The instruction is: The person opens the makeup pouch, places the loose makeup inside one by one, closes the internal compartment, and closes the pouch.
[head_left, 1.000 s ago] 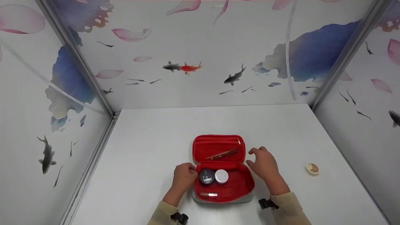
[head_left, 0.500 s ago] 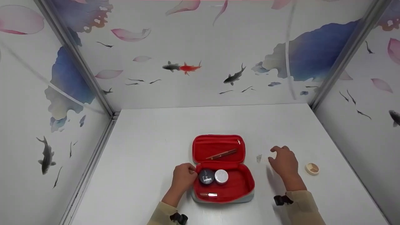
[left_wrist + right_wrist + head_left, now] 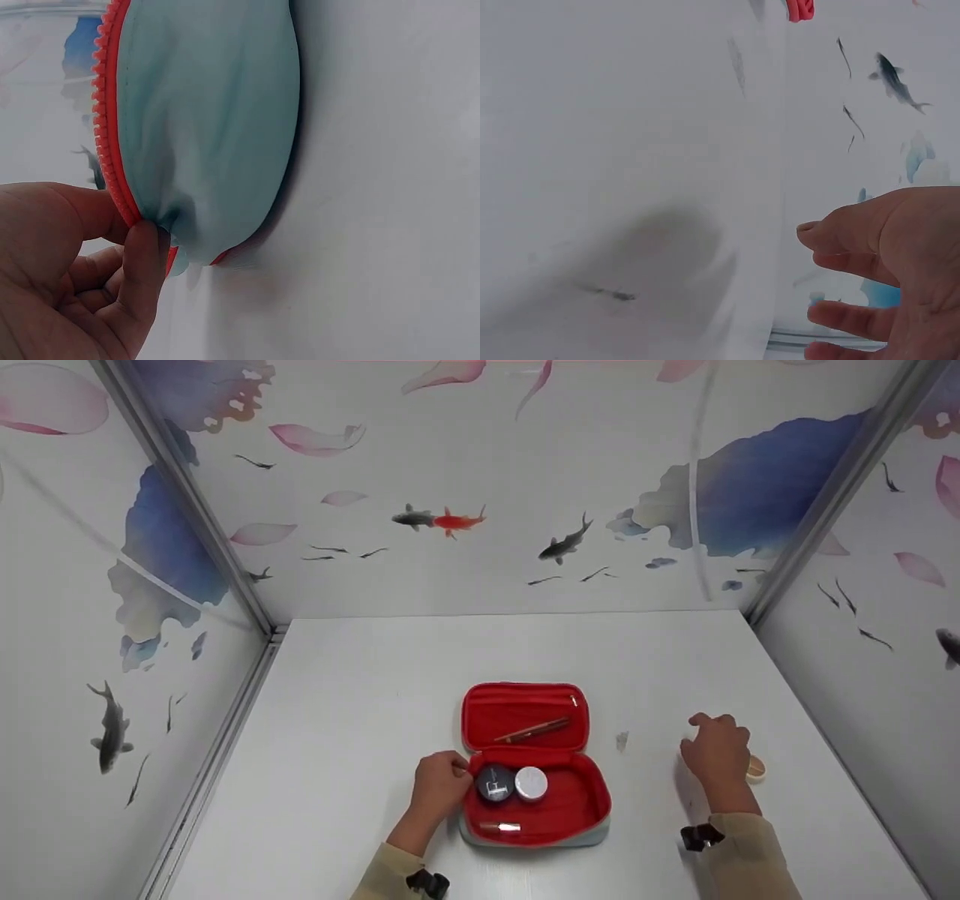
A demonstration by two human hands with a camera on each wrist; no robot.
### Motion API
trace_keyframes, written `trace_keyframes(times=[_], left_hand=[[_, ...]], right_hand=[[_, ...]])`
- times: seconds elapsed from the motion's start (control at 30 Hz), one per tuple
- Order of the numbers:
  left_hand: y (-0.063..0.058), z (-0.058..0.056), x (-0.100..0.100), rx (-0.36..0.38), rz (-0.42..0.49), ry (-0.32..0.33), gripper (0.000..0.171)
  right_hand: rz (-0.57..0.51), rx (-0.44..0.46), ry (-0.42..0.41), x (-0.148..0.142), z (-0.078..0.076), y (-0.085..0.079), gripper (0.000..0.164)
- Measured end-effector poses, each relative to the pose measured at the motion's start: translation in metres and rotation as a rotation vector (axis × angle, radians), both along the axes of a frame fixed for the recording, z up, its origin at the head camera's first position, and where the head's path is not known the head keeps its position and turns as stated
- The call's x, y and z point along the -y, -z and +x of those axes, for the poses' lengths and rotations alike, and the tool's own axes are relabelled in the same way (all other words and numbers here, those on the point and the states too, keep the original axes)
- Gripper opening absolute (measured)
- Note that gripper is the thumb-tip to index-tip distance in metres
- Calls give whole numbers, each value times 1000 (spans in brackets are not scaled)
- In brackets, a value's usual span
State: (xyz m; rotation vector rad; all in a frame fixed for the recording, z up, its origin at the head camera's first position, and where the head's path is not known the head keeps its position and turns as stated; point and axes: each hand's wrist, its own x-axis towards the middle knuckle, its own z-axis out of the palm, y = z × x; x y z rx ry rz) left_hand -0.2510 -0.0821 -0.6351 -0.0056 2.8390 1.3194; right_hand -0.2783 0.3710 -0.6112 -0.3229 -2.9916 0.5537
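An open red pouch (image 3: 534, 810) with a pale blue outside (image 3: 210, 120) lies on the white table. Inside sit a black round jar (image 3: 496, 784), a white round jar (image 3: 532, 784) and a small tube (image 3: 501, 827). A brown pencil (image 3: 534, 729) lies in the lid. My left hand (image 3: 440, 785) pinches the pouch's left zipper edge (image 3: 120, 202) between thumb and fingers. My right hand (image 3: 716, 754) hovers with loosely spread fingers over a small round beige compact (image 3: 755, 767), which it partly hides; it holds nothing.
Painted fish-pattern walls close in the table on the left, back and right. A small grey mark (image 3: 622, 741) lies between the pouch and the right hand. Bare table surface (image 3: 420, 660) stretches behind and left of the pouch.
My right hand has moved from the pouch's right side rightward across the table to the beige compact. The left hand and pouch have stayed put.
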Motion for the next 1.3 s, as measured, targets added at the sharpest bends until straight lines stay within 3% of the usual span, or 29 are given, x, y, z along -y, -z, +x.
trace_keyframes(times=[0.3,0.67,0.83,1.07,1.3], left_hand=[[1,0,0,-14,4,6,10],[1,0,-1,3,-6,-4,9],[2,-1,0,-3,0,-3,9],[1,0,0,-16,-4,3,9],[-2,1,-1,17,-6,-9,11]], right_hand=[[-26,139,45,-26,2,4,53],[-33,199,57,-42,5,17,53],[-35,219,67,-42,7,12,50],[45,209,22,-45,11,4,43],[-43,270,94,-40,11,-3,39]])
